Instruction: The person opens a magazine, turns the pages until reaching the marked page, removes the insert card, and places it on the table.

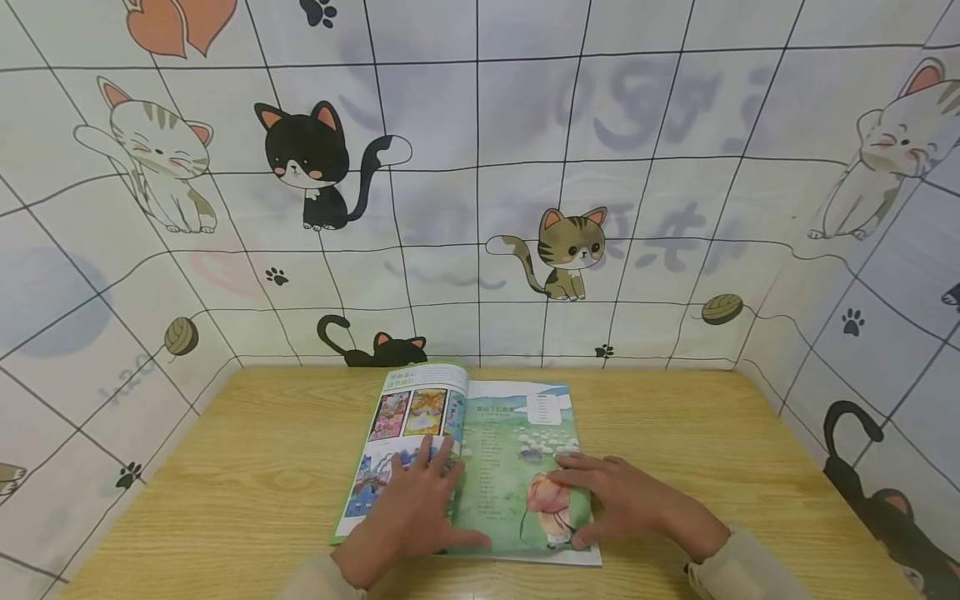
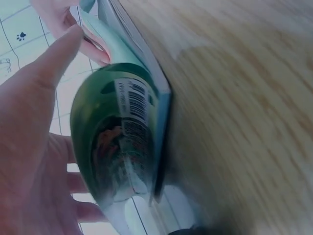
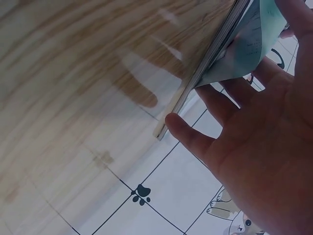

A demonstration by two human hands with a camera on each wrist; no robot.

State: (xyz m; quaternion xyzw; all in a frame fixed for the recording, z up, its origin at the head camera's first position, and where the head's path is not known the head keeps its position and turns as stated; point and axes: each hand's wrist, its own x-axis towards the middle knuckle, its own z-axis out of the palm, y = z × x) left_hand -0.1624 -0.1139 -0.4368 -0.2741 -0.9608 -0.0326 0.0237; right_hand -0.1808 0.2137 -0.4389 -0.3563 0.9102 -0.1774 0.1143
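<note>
An illustrated book [image 1: 495, 475] lies spread open on the wooden table, with pictures on its left page and a green painted scene on its right page. My left hand [image 1: 416, 510] rests on the left page near the fold, fingers spread and thumb reaching over the right page. At the book's right edge, my right hand [image 1: 630, 497] touches the right page with extended fingers. In the left wrist view, a curved green cover [image 2: 95, 100] with a barcode shows beside the left hand [image 2: 29, 132]. The right wrist view has a bent page [image 3: 239, 58] at the right hand's [image 3: 264, 142] fingers.
The wooden table [image 1: 247, 467] extends on both sides of the book. Behind it and at the sides stand white gridded walls [image 1: 450, 200] printed with cartoon cats, paw prints and yarn balls.
</note>
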